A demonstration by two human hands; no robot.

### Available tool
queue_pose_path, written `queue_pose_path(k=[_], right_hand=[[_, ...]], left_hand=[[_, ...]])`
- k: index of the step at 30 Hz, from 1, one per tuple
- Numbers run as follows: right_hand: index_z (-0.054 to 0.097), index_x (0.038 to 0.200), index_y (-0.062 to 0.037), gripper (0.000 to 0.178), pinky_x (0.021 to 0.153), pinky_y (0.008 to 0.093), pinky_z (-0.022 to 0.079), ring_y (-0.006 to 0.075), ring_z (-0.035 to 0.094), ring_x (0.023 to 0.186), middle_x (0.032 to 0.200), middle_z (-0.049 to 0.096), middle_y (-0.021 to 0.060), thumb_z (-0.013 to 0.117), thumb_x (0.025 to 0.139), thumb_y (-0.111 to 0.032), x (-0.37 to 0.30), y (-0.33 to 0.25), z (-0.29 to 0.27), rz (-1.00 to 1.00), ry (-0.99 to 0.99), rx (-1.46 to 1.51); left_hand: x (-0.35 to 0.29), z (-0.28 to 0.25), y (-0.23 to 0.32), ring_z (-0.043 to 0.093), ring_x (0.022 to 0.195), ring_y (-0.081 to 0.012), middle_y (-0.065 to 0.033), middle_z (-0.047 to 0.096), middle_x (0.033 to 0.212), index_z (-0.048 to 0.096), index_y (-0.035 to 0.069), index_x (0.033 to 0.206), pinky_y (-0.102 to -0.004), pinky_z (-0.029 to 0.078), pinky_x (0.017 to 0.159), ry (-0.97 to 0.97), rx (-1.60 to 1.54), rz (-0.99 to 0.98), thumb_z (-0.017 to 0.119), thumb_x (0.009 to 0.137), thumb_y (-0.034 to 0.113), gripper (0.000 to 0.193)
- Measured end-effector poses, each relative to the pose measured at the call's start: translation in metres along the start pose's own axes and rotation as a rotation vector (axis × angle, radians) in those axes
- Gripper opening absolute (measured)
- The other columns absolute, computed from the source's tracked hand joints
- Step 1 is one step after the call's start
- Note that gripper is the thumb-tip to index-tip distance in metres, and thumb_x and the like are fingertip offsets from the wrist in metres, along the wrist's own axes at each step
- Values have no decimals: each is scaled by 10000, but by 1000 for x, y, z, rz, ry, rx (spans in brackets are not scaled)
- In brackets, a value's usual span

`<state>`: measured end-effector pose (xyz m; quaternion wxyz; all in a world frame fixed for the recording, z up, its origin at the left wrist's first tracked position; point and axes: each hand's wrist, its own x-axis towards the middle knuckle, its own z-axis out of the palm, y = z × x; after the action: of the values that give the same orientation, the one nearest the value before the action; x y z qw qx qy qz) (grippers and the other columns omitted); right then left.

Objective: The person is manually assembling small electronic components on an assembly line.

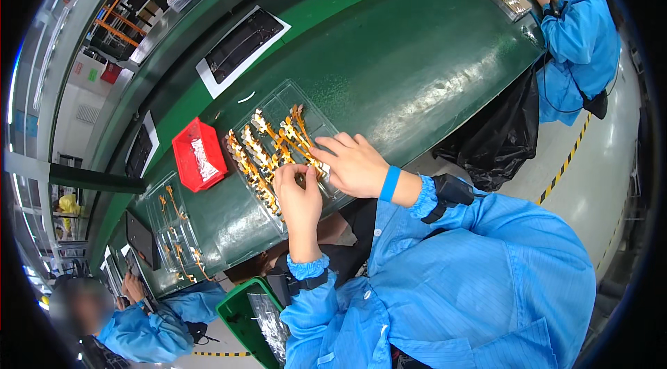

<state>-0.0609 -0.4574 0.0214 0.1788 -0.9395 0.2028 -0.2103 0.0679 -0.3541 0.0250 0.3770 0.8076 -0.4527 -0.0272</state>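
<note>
A clear plastic tray [316, 105] on the green bench holds rows of orange flexible circuit strips [267, 150] with white and dark patches. Over the near part of these rows, my left hand [299, 197] has its thumb and fingers drawn together in a pinch; what sits between the tips is hidden. My right hand [356, 166], with a blue band at the wrist, reaches over the tray's right side. Its fingers are spread, and the index fingertip is at the strips near the left hand's fingertips.
Left of the tray is a red bin [200, 155] with small white pieces. Another clear tray [174, 230] holds fewer orange strips. Dark panels [244, 46] lie along the far side. Co-workers in blue sit at both ends. A green bin [243, 313] stands below the bench edge.
</note>
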Motion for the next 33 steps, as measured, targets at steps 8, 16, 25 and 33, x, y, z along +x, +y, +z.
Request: queue_pose_path(k=[8,16,25,33], right_hand=[[566,1280,-93,498,840,422,423,274,489,1145,1348,515,103,626,793,-180,-2,5,7,-23,79,26],[596,1246,-100,451,836,411,420,270,495,1140,1333,532,100,627,802,-172,-4,8,10,-59,122,30],[627,1187,-111,397,802,398,406,253,501,1114,1299,539,84,633,796,-177,-6,7,11,-58,141,8],[651,1113,-94,327,782,388,418,246,514,1063,1212,573,83,625,804,-198,-3,12,11,-84,213,11]], left_hand=[[7,-1,13,560,973,-342,-155,597,956,662,15,883,-430,438,877,-43,105,-9,660,857,157,144],[15,12,15,568,944,-341,-152,601,939,689,15,847,-435,446,854,-7,167,-105,692,825,183,169],[23,16,24,541,988,-348,-176,590,994,693,2,844,-441,425,887,208,222,-139,677,840,232,231],[42,30,16,538,1039,-354,-183,606,1056,699,15,803,-431,414,937,108,296,-151,723,802,204,190]])
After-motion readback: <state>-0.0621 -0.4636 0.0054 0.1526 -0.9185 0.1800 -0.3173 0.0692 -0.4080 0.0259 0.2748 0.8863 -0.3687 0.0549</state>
